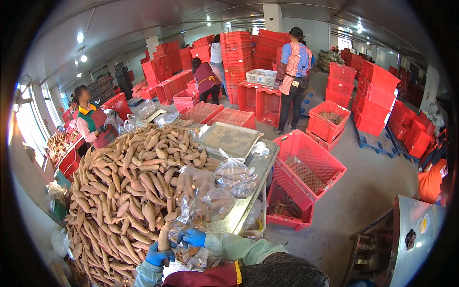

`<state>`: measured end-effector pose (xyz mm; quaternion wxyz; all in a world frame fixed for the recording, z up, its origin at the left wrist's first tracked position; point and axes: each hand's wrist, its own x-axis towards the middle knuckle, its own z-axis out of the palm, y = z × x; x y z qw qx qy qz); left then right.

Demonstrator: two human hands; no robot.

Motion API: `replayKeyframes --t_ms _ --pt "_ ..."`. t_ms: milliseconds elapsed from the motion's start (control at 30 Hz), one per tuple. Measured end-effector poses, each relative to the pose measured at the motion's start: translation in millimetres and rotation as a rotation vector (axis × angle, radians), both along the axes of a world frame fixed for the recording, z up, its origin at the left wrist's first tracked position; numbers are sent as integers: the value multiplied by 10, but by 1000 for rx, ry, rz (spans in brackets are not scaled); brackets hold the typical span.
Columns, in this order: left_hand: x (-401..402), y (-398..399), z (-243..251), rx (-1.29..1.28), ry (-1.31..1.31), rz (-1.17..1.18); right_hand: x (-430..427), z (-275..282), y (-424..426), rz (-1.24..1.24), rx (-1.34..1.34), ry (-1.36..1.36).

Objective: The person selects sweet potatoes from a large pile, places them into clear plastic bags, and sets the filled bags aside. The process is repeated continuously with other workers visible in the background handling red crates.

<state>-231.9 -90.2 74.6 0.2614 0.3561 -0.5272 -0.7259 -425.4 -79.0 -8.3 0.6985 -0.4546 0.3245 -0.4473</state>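
My left hand [160, 254], in a blue glove, grips a sweet potato [164, 236] that stands nearly upright at the near edge of the pile. Just right of it is my right hand [192, 237], also blue-gloved, with bent fingers close to clear plastic; whether it holds any of it I cannot tell. A big heap of sweet potatoes [132, 186] spreads over the left and middle of the metal table [233, 215]. Clear plastic bags with sweet potatoes [197, 179] lie beyond my right hand. Farther back, a metal tray [229, 138] with a dusty surface rests near crumpled bags.
Red plastic crates [304, 165] stand at the table's right side, one tilted on another. A metal-topped table [416, 233] is at the lower right. One person [93, 122] stands across the heap at left; another [296, 71] stands beyond the table. Tall crate stacks [235, 61] rise behind.
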Motion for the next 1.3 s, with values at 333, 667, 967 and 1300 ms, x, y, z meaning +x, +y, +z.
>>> replayKeyframes --t_ms 333,667,967,1300 --pt "174 22 -68 30 60 7 224 -340 -56 -73 35 -108" --pt "276 61 -82 51 65 51 163 -195 6 3 -58 -121" --pt "295 23 -81 36 -11 17 320 376 8 -64 -179 -78" --pt "366 -28 -88 59 -72 23 487 145 -146 -78 -169 -7"
